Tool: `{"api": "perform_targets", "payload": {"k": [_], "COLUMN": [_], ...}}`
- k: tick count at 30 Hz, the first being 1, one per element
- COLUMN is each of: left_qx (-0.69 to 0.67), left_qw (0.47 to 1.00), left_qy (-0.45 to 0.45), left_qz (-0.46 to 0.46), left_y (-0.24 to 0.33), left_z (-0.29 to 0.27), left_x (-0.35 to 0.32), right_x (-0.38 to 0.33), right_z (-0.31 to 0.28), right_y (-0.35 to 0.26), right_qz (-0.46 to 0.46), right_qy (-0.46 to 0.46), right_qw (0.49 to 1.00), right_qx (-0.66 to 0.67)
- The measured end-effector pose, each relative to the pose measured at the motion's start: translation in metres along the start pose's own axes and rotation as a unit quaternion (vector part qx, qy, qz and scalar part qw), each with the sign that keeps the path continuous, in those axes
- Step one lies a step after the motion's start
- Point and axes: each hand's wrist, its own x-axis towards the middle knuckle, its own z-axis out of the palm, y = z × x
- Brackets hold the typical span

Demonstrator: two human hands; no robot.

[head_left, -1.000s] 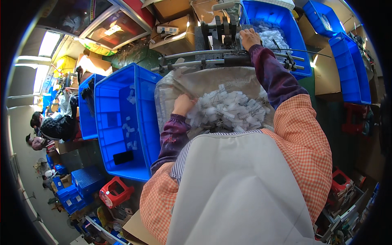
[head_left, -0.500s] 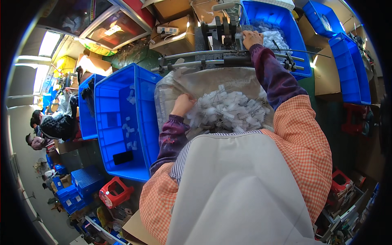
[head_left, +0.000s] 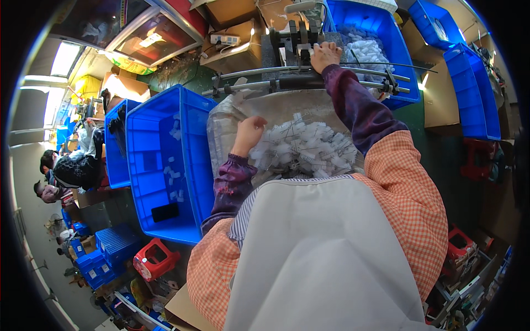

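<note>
My right hand (head_left: 327, 57) is at the dark metal bench machine (head_left: 295, 47), with curled fingers beside its upright block; whatever they pinch is hidden. My left hand (head_left: 250, 133) hovers over the left side of a heap of small white plastic pieces with thin metal springs or pins (head_left: 309, 146). Its fingers are closed together, and anything between them is too small to make out. The heap lies on a beige cloth sheet (head_left: 226, 118) in front of me, below the machine's two metal rails (head_left: 254, 72).
To the left, a large blue crate (head_left: 190, 149) holds a few white pieces and a black flat object (head_left: 165, 212). Another blue crate (head_left: 406, 66), at the far right, contains white pieces. A red stool (head_left: 156, 259) stands lower left; other people sit farther left.
My right hand has shifted left along the machine. My left hand has risen slightly away from me, over the edge of the heap.
</note>
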Motion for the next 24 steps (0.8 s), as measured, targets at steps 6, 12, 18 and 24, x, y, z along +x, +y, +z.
{"api": "perform_targets", "payload": {"k": [6,12,18,24], "left_qx": [-0.105,-0.136,-0.103,-0.270], "left_qw": [0.993,0.982,0.975,0.952], "left_qy": [0.054,0.133,0.182,0.132], "left_qz": [0.000,0.009,0.076,0.056], "left_y": [0.004,0.047,0.064,0.074], "left_z": [-0.007,-0.033,-0.029,-0.026], "left_x": [0.000,-0.002,0.003,0.003], "right_x": [-0.003,0.001,0.025,0.050], "right_z": [-0.002,-0.011,-0.008,-0.072], "right_y": [-0.004,0.038,0.084,0.105], "right_qz": [-0.008,-0.002,-0.008,0.176], "right_qy": [0.019,-0.014,-0.111,-0.025], "right_qw": [1.000,0.999,0.993,0.984], "right_qx": [-0.003,-0.034,-0.026,0.004]}}
